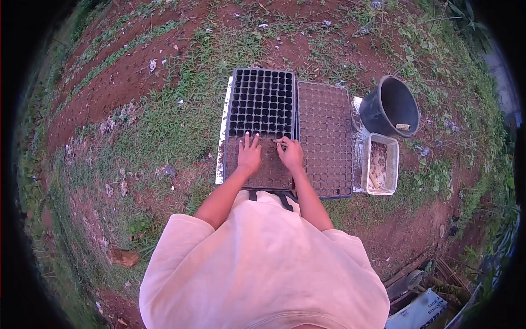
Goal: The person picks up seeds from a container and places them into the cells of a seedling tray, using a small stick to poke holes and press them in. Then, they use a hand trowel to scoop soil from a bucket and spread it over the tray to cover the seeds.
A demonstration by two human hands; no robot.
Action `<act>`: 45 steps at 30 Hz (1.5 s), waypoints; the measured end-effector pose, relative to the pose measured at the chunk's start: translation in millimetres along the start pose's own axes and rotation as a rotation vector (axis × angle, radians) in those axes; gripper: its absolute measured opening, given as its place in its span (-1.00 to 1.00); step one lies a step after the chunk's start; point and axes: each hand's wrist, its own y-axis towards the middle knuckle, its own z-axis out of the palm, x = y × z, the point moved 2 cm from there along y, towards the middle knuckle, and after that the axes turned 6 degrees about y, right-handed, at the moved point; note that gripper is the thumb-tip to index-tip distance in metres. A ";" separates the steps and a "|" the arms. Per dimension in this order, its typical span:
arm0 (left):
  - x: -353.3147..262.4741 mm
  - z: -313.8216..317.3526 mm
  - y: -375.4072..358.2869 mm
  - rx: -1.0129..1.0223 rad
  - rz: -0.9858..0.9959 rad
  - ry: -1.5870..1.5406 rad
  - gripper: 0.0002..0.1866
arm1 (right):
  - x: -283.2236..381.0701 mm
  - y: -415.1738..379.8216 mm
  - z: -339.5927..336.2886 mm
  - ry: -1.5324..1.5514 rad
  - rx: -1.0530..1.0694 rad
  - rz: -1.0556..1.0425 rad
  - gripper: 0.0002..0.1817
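A black seedling tray [262, 104] lies in front of me, its far cells bare and its near part covered with brown soil [266, 170]. My left hand [250, 157] rests on that soil with the fingers spread towards the bare cells. Beside it, my right hand [291, 154] pinches a short, thin, stick-like piece [278, 141] over the soil edge; its exact kind is too small to make out. Touching the right side is a second seedling tray [325, 137], its cells filled with soil.
A white board [358, 153] shows beneath the trays. At the right stand a dark bucket [372, 111] with a small pale block inside and a white plastic basket [382, 191] holding some soil and a stick. Grass and bare earth surround them; a printed sack [421, 311] lies lower right.
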 end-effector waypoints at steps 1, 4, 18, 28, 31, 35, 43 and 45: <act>0.1 0.6 0.7 0.001 -0.004 -0.004 -0.64 | -0.2 -0.1 0.4 -0.003 0.004 -0.002 -0.82; -2.0 0.2 -1.2 -0.007 0.008 -0.043 -0.64 | -6.6 -5.7 6.0 0.060 -0.055 -0.026 -0.80; -8.6 -4.4 -1.4 0.026 0.050 0.040 -0.55 | -14.4 -25.9 10.3 0.059 -0.105 -0.128 -0.70; -5.3 1.7 -2.3 -0.022 0.068 0.026 -0.59 | -4.4 -15.8 6.2 -0.015 -0.082 -0.071 -0.71; -5.9 0.5 -3.4 -0.022 0.067 0.022 -0.59 | 0.0 -16.4 5.7 -0.002 -0.076 -0.090 -0.71; -1.9 5.9 -2.4 -0.038 0.058 0.011 -0.58 | -0.3 -16.9 7.8 0.010 -0.085 -0.054 -0.71; -1.0 4.1 -3.6 -0.090 0.048 0.009 -0.59 | -1.0 -22.4 8.5 -0.003 -0.098 -0.035 -0.72; -0.5 -3.1 -5.3 -0.029 0.036 -0.030 -0.57 | 0.1 -22.2 9.8 0.020 -0.087 -0.056 -0.71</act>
